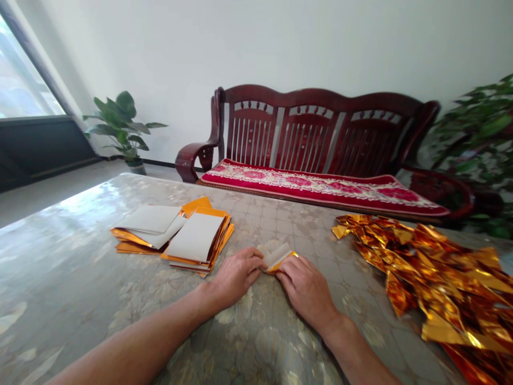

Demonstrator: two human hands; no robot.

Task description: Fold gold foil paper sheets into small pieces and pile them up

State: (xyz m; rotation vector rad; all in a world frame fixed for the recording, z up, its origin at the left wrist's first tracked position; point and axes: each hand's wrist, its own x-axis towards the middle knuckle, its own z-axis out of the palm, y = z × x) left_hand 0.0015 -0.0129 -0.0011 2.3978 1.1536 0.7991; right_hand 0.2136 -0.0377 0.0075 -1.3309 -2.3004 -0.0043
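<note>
Between my two hands, on the patterned table, lies a partly folded sheet of gold foil paper point(278, 256), its pale backing facing up and a gold edge showing along the near side. My left hand point(240, 270) grips its left end with bent fingers. On the right end, my right hand point(302, 283) has its fingers closed over the paper; the fingertips are partly hidden. Left of my hands sit two stacks of flat foil paper, the nearer stack point(196, 235) and the farther-left stack point(148, 222), mostly pale side up. At the right spreads a heap of folded gold foil pieces point(444, 283).
The table point(100, 299) has a glossy patterned cover. Beyond its far edge stands a dark wooden bench point(308, 125) with a red floral cushion point(320, 187). One potted plant point(124, 128) is at the left back, another leafy plant point(481, 139) at the right.
</note>
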